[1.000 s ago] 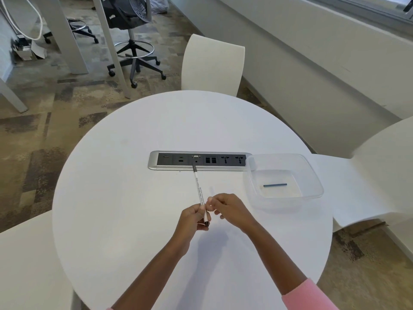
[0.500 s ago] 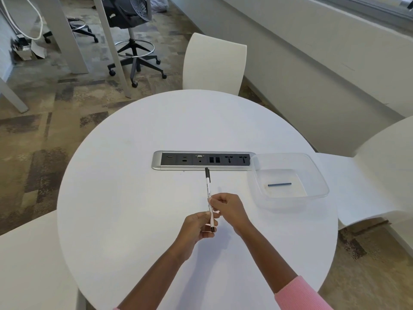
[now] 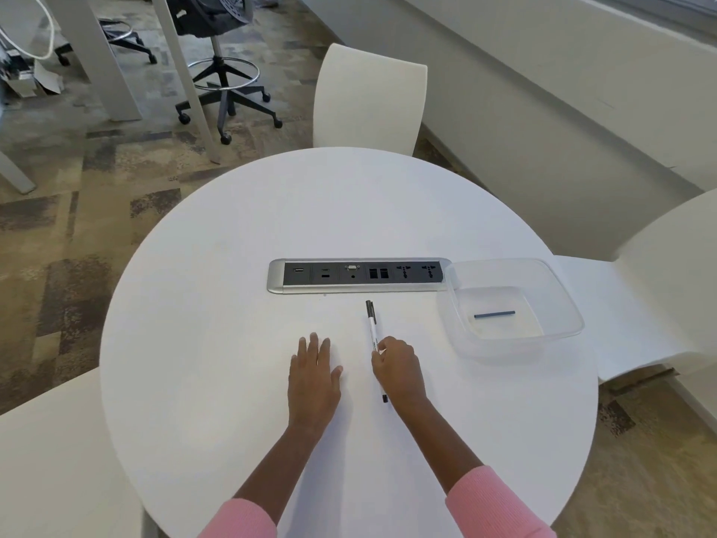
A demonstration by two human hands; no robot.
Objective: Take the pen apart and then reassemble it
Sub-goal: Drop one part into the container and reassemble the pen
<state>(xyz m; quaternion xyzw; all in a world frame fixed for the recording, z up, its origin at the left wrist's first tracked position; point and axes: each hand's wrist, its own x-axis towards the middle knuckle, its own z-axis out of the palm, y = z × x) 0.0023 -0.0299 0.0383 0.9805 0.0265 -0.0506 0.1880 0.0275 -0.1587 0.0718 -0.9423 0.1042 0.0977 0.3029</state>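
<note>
Right hand pinches the pen mid-barrel, low over the tabletop, likely for control | left hand rests flat, fingers straight, steadying | blue rod kept aside in clear tub

Office meeting area: round white desk with inset power-and-data socket strip, white shell chairs, wheeled task stool, patterned carpet tiles
</note>
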